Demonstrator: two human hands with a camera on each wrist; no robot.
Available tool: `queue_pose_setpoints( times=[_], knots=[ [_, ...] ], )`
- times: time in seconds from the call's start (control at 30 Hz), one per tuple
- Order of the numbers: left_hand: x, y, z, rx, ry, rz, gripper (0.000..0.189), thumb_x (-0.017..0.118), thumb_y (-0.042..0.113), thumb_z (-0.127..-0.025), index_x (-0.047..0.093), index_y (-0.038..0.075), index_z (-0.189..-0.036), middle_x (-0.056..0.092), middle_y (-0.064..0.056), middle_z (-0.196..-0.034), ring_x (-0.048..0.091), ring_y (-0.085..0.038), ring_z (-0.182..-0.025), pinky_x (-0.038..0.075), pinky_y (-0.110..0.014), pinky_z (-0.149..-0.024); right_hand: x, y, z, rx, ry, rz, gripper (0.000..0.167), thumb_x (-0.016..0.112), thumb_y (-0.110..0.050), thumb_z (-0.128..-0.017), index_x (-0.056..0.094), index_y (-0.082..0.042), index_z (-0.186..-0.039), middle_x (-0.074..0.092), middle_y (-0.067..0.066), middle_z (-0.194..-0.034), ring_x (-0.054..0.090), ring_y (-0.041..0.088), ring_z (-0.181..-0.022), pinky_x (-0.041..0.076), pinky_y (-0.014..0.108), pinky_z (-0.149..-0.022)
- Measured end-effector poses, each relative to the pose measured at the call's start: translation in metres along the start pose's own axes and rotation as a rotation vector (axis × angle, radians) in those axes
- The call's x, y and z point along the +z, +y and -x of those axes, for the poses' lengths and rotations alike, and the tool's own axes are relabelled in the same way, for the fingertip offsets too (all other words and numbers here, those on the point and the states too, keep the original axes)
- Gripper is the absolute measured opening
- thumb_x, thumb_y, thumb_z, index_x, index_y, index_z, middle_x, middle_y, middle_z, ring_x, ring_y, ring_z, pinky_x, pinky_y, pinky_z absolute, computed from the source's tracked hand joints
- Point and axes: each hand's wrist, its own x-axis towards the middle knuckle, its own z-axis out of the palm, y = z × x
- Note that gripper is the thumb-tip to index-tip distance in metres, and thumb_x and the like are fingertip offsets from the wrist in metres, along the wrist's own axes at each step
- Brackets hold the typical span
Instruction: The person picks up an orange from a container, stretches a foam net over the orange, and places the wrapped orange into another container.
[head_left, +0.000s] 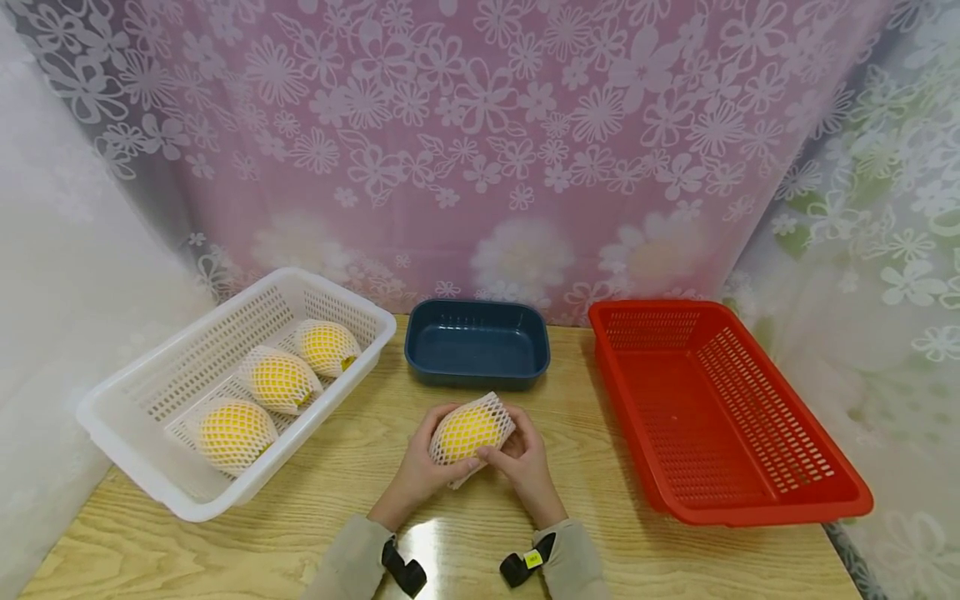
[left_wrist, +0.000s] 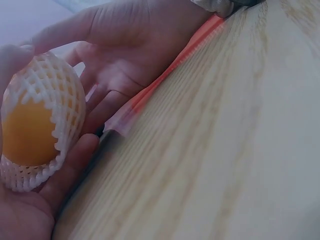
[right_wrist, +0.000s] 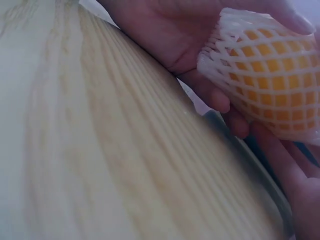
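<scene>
A yellow mango (head_left: 471, 431) in a white foam net is held between both hands above the wooden table. The left hand (head_left: 422, 468) grips its left side, thumb on the near face. On the other side the right hand (head_left: 528, 467) has its thumb on the net and its fingers around the right end. At the left wrist, the camera sees the net (left_wrist: 70, 95) open at one end, with bare orange-yellow skin (left_wrist: 30, 132) showing. Mesh covers the mango (right_wrist: 280, 75) in the right wrist view. Some fingertips are hidden behind the fruit.
At the left a white basket (head_left: 138, 475) holds several net-wrapped mangoes (head_left: 281, 381). A dark blue basin (head_left: 480, 346) stands behind the hands, against the pink flowered curtain (head_left: 450, 167). To the right is a red basket (head_left: 660, 417) with slotted sides.
</scene>
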Motion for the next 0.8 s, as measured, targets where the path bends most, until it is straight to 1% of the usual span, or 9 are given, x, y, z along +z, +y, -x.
queue_pose_setpoints(
  times=[0.17, 0.27, 0.4, 0.47, 0.53, 0.63, 0.73, 0.8],
  knots=[
    [0.001, 0.000, 0.000, -0.022, 0.015, -0.046, 0.081, 0.083, 0.002, -0.076, 0.043, 0.012, -0.146, 0.050, -0.008, -0.141, 0.049, -0.026, -0.119, 0.044, -0.033, -0.094, 0.001, -0.001, -0.001, 0.008, 0.026, -0.014, 0.061, 0.078, 0.005, -0.080, 0.046, 0.011, -0.131, 0.054, 0.010, -0.126, 0.059, 0.015, -0.111, 0.051, 0.025, -0.089],
    [0.002, 0.001, 0.000, -0.042, 0.021, -0.066, 0.080, 0.084, 0.005, -0.077, 0.044, 0.016, -0.145, 0.051, -0.006, -0.140, 0.050, -0.025, -0.118, 0.045, -0.032, -0.093, 0.002, -0.003, -0.001, 0.014, 0.037, -0.017, 0.060, 0.078, 0.004, -0.080, 0.046, 0.012, -0.130, 0.055, 0.008, -0.124, 0.059, 0.014, -0.109, 0.051, 0.024, -0.088],
    [0.002, 0.005, 0.000, -0.055, 0.029, -0.062, 0.075, 0.084, 0.009, -0.078, 0.047, 0.019, -0.143, 0.053, -0.005, -0.137, 0.052, -0.025, -0.115, 0.047, -0.032, -0.091, 0.003, -0.005, -0.001, 0.030, 0.045, -0.023, 0.056, 0.076, 0.006, -0.081, 0.047, 0.012, -0.128, 0.056, 0.007, -0.122, 0.060, 0.014, -0.107, 0.052, 0.024, -0.086],
    [0.002, 0.007, 0.000, -0.048, 0.034, -0.049, 0.073, 0.083, 0.009, -0.079, 0.048, 0.016, -0.142, 0.054, -0.007, -0.136, 0.053, -0.025, -0.114, 0.047, -0.032, -0.091, 0.004, -0.007, -0.002, 0.051, 0.038, -0.031, 0.053, 0.075, 0.007, -0.081, 0.048, 0.012, -0.126, 0.056, 0.008, -0.120, 0.060, 0.015, -0.105, 0.052, 0.024, -0.085],
    [0.002, 0.012, 0.002, -0.057, 0.047, -0.036, 0.072, 0.083, 0.010, -0.079, 0.049, 0.016, -0.142, 0.055, -0.008, -0.134, 0.053, -0.026, -0.113, 0.048, -0.033, -0.090, 0.004, -0.010, -0.003, 0.085, 0.022, -0.032, 0.051, 0.075, 0.005, -0.083, 0.049, 0.009, -0.127, 0.056, 0.011, -0.121, 0.060, 0.017, -0.105, 0.052, 0.026, -0.085],
    [0.002, 0.023, 0.003, -0.103, 0.057, -0.002, 0.071, 0.083, 0.012, -0.079, 0.049, 0.017, -0.141, 0.054, -0.009, -0.133, 0.054, -0.026, -0.110, 0.050, -0.034, -0.087, 0.005, -0.019, -0.004, 0.168, -0.019, -0.036, 0.053, 0.074, -0.002, -0.086, 0.049, 0.001, -0.132, 0.053, 0.015, -0.128, 0.059, 0.022, -0.110, 0.052, 0.030, -0.087],
    [0.002, 0.039, 0.005, -0.182, 0.068, 0.045, 0.070, 0.083, 0.013, -0.080, 0.049, 0.019, -0.140, 0.053, -0.009, -0.133, 0.055, -0.026, -0.109, 0.051, -0.037, -0.085, 0.007, -0.033, -0.006, 0.254, -0.062, -0.058, 0.062, 0.073, -0.009, -0.089, 0.040, -0.012, -0.142, 0.049, 0.016, -0.136, 0.058, 0.026, -0.114, 0.053, 0.035, -0.087],
    [0.001, 0.052, 0.007, -0.230, 0.070, 0.076, 0.069, 0.083, 0.013, -0.080, 0.048, 0.017, -0.140, 0.052, -0.011, -0.133, 0.054, -0.026, -0.109, 0.051, -0.037, -0.085, 0.008, -0.043, -0.008, 0.294, -0.099, -0.070, 0.070, 0.071, -0.010, -0.091, 0.030, -0.017, -0.147, 0.048, 0.015, -0.138, 0.059, 0.026, -0.112, 0.054, 0.038, -0.086]
  ],
)
